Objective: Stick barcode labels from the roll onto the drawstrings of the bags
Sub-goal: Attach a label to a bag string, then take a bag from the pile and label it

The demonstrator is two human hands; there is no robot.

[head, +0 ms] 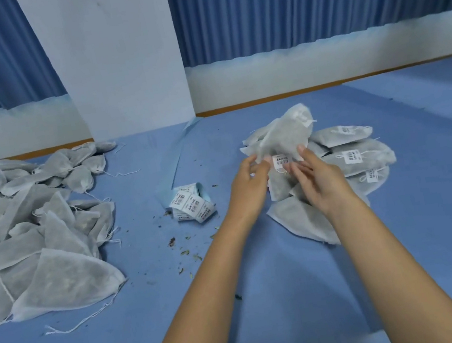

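My left hand [250, 180] pinches the lower edge of a grey mesh drawstring bag [284, 133], held up above the table. A white barcode label [282, 160] hangs at the bag's string between my two hands. The loosely spread fingers of my right hand [320, 178] sit just below and beside that label, one fingertip touching the bag. The label roll [191, 202], on pale blue backing, lies on the table to the left of my left hand. Labelled bags [350, 155] are piled under and to the right of my hands.
A large heap of unlabelled bags [28, 231] with loose white strings covers the left of the blue table [270, 298]. Spent blue backing strip [174, 156] trails toward the white pillar [118, 69]. Dry crumbs lie scattered near the roll.
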